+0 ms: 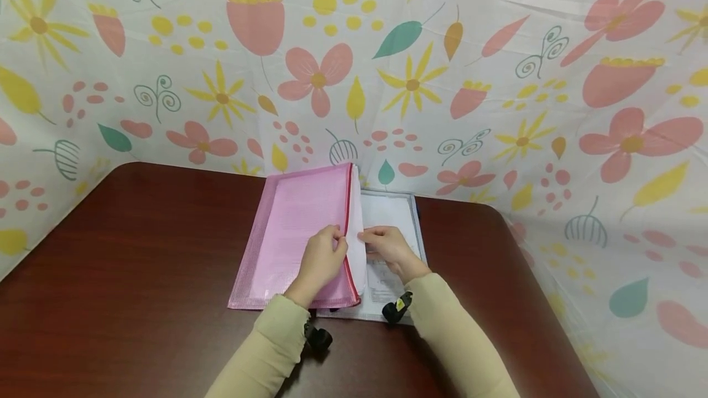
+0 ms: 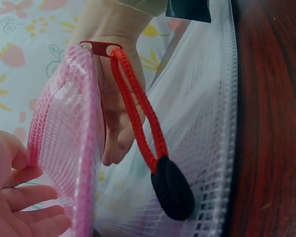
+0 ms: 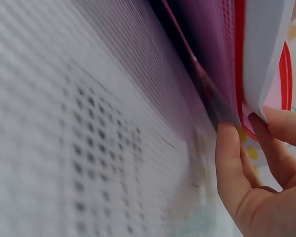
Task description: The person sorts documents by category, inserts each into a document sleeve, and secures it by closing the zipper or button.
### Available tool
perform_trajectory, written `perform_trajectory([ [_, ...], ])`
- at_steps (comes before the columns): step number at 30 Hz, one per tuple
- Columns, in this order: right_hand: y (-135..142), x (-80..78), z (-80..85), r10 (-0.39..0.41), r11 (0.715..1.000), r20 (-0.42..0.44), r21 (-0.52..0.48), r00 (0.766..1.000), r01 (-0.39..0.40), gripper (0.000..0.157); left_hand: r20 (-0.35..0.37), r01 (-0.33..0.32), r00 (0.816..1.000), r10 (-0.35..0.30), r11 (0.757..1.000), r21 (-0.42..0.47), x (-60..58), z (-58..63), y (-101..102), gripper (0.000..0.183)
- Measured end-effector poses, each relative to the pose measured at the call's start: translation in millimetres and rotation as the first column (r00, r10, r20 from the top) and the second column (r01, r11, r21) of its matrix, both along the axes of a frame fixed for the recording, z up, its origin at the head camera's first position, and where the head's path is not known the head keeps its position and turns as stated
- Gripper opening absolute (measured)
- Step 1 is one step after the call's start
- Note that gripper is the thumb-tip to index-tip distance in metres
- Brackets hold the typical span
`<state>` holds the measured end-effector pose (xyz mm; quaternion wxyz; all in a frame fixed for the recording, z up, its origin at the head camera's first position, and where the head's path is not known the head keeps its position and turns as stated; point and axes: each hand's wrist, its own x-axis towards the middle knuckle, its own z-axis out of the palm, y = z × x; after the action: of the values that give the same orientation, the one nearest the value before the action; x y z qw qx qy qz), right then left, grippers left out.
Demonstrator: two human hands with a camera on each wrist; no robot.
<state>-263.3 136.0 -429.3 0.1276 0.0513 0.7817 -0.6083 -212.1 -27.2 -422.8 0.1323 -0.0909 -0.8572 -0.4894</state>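
Note:
A pink mesh zipper pouch (image 1: 301, 220) with a red zipper edge lies tilted over a clear mesh pouch (image 1: 413, 220). White paper (image 1: 358, 269) sticks out of the pink pouch's right side. My left hand (image 1: 323, 257) pinches the pouch's opening edge between thumb and finger, its other fingers loosely bent in the left wrist view. With thumb and fingertips, my right hand (image 1: 389, 247) pinches the paper's edge; the right wrist view shows the paper (image 3: 266, 54) between the red-edged sides. A red cord zipper pull (image 2: 138, 106) with a black end hangs from the pouch.
Both pouches lie on a dark brown table (image 1: 138, 263), near its back edge. Behind it hangs a white cloth (image 1: 354, 48) printed with flowers and leaves. Printed pages show through the clear pouch. Small black cameras (image 1: 397, 308) are worn at both wrists.

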Motion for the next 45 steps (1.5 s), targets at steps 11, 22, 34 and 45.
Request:
perform_trajectory([
  [11,-13.4,-1.3,-8.1,0.003,0.999,-0.018,-0.032,1.000,-0.004,0.025,0.007,0.003,1.000,-0.003,1.000,-0.003,0.8,-0.3,0.4,0.013],
  [22,-25.0,-4.3,-10.8,0.009,1.000,-0.035,0.000,0.999,-0.009,0.025,-0.010,0.000,1.000,0.000,1.000,-0.021,-0.1,1.0,0.2,0.014],
  [34,-25.2,1.6,-5.3,-0.022,0.999,-0.044,0.033,0.999,0.023,0.033,0.034,-0.003,0.999,0.003,1.000,0.002,-3.3,0.2,-2.2,0.015],
  [45,-15.9,46.7,-5.7,0.304,0.914,0.165,-0.327,0.938,-0.239,0.084,0.037,-0.015,0.999,0.012,0.997,0.074,-6.1,-2.5,-6.2,0.014],
])
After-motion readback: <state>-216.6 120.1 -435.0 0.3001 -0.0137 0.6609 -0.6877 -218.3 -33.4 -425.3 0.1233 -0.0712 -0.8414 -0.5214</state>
